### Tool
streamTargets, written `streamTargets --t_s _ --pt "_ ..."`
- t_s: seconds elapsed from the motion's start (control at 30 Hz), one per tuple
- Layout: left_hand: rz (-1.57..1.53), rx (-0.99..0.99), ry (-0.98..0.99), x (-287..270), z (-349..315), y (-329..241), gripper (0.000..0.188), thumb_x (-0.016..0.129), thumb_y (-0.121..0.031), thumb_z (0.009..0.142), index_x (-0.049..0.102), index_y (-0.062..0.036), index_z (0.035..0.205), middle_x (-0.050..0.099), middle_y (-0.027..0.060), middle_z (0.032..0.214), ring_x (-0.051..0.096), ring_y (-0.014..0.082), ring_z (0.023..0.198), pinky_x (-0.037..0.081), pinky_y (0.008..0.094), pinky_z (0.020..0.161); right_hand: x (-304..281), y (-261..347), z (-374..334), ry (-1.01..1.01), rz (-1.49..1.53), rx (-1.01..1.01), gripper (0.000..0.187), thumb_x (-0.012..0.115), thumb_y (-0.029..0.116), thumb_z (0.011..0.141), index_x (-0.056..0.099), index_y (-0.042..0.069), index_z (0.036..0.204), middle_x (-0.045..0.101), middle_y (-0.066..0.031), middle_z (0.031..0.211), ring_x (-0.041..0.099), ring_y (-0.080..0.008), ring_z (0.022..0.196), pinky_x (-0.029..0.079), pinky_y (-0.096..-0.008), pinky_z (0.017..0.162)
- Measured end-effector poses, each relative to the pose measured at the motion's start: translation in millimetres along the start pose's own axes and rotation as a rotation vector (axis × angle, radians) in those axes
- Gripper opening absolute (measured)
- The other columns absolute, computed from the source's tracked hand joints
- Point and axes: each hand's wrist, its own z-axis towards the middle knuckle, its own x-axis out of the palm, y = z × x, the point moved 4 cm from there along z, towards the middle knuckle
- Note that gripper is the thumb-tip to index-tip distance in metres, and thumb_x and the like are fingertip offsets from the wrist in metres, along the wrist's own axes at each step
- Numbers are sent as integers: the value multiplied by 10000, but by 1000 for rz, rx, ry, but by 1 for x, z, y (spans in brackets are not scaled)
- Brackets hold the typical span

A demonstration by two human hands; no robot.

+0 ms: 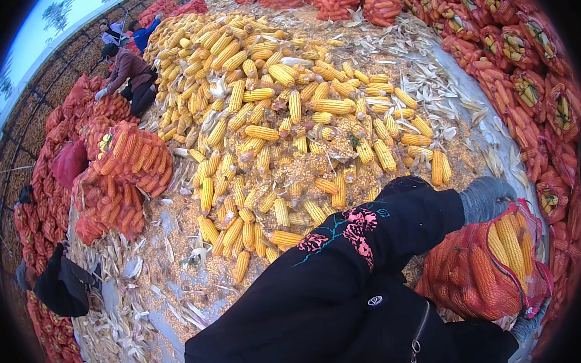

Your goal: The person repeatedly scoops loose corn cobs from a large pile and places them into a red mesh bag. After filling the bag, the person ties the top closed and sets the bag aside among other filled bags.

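A red mesh bag (463, 274) full of corn cobs sits at the lower right, its mouth open and yellow cobs (512, 242) showing in it. My left hand (487, 199), in a grey knitted glove, reaches across and is closed on the far rim of the bag's mouth. My right hand (533, 323), gloved the same, is at the near edge of the mouth, where the mesh bunches up against it; its fingertips are partly hidden. Beyond my black sleeve (398, 225) rises a big heap of husked corn cobs (267, 117).
Stacked red mesh bags of corn (509, 98) line the right side. More filled bags (128, 164) stand left of the heap. A crouching person (127, 75) works at its far left, others behind, another person (63, 285) at left. Husks (422, 63) and loose kernels litter the ground.
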Motion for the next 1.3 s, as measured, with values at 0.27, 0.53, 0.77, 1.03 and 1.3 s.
streamTargets --t_s 0.27,0.53,0.77,1.03,1.3 --pt "-80 -158 -75 -11 -4 18 183 618 -122 792 654 -34 949 658 157 856 643 281 793 498 346 745 12 -16 12 -13 -16 -150 700 640 205 817 307 81 1420 369 -174 1423 371 -298 1302 276 -332 1093" --pt "-654 -287 -159 1 2 32 188 645 -43 795 637 -7 980 655 60 857 615 132 744 511 262 677 2 14 -8 -6 -121 -199 723 668 155 788 320 84 1418 389 -163 1413 396 -276 1278 292 -332 1078" --pt "-969 -444 -228 -12 5 42 196 646 -35 790 631 -7 983 634 51 823 601 118 664 513 257 561 6 32 -1 30 -106 -125 706 655 110 814 305 95 1426 400 -161 1407 394 -255 1281 296 -324 1072" --pt "-797 -439 -91 14 3 50 263 723 -83 736 654 -7 978 650 62 810 584 138 609 496 276 516 13 35 -2 127 82 92 681 626 14 822 325 114 1425 402 -118 1406 455 -190 1167 412 -250 930" --pt "-828 -465 -53 14 1 44 250 709 -70 741 652 7 971 638 75 775 581 134 600 489 273 509 25 -15 12 129 248 103 705 584 -78 792 333 114 1422 428 -69 1362 509 -139 989 464 -210 789"
